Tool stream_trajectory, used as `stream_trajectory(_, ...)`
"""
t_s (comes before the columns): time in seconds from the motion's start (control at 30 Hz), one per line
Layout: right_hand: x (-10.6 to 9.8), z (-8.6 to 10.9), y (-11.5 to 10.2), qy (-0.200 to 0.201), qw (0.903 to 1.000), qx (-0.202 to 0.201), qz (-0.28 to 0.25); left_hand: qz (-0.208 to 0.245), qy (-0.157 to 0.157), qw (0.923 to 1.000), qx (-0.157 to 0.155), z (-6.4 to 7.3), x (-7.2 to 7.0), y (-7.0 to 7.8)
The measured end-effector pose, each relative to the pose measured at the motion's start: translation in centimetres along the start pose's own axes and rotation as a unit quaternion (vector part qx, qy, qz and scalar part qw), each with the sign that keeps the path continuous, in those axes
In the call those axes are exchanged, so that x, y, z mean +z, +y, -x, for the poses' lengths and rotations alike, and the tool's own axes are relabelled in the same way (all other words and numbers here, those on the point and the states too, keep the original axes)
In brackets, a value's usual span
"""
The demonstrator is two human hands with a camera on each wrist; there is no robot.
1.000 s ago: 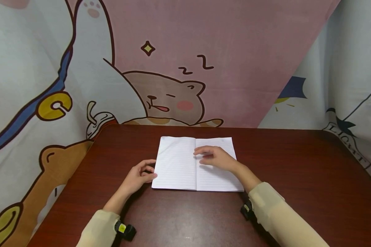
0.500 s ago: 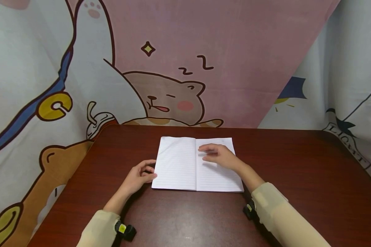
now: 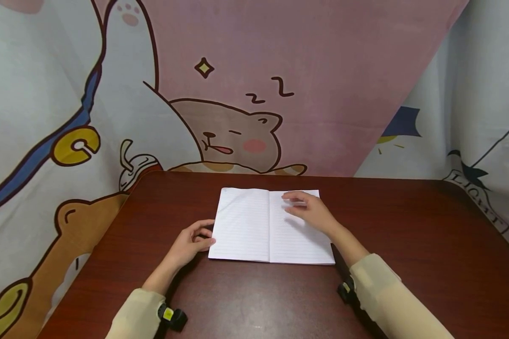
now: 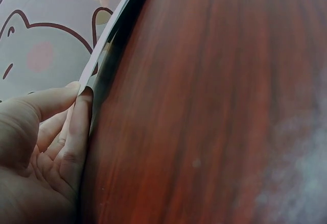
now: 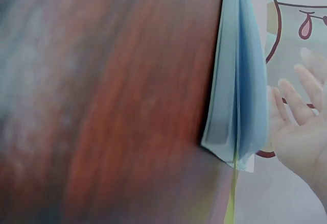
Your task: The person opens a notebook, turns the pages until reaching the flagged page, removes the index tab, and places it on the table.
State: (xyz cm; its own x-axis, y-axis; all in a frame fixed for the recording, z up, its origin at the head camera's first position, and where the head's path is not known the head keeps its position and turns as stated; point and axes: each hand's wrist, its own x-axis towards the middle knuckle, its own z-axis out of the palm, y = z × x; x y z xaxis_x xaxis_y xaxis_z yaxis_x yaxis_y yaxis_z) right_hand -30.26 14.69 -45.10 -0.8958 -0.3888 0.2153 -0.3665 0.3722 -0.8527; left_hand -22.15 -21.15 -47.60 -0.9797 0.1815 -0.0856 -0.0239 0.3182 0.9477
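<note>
An open notebook with white lined pages lies on the table, its middle fold facing me. My left hand holds the notebook's left edge. In the left wrist view the thumb is on top of that edge and a finger is beneath it. My right hand is over the upper part of the right page, fingers spread loosely, with nothing in them and a shadow on the paper below. The right wrist view shows this hand beside the notebook's thick page block.
The dark red-brown wooden table surrounds the notebook. Behind it hangs a cloth printed with cartoon animals, which also covers the left and right sides. A black camera is strapped at the left wrist, and another at the right.
My right hand has drifted from near the fold to the right and farther away from me over the right page. The left hand and the notebook have stayed in place.
</note>
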Motion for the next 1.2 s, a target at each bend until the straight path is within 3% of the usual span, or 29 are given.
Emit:
stream_trajectory(0.3, -1.2, 0.8, -0.2, 0.073, 0.9955, 0.040, 0.045, 0.006, -0.002, 1.0000, -0.003, 0.2, 0.0, 0.1)
stream_trajectory(0.53, -2.1, 1.4, -0.1, 0.103, 0.9884, 0.081, 0.076, 0.007, -0.003, 1.0000, -0.005, 0.3, 0.0, 0.2)
stream_trajectory(0.87, -3.2, 2.3, 0.2, 0.094, 0.9816, 0.128, 0.106, -0.013, -0.003, 0.9999, 0.009, 0.3, -0.1, 0.1)
stream_trajectory(1.2, -3.7, 2.8, 0.4, 0.065, 0.9760, 0.184, 0.096, -0.014, -0.008, 0.9998, 0.007, 0.3, -0.2, 0.1)
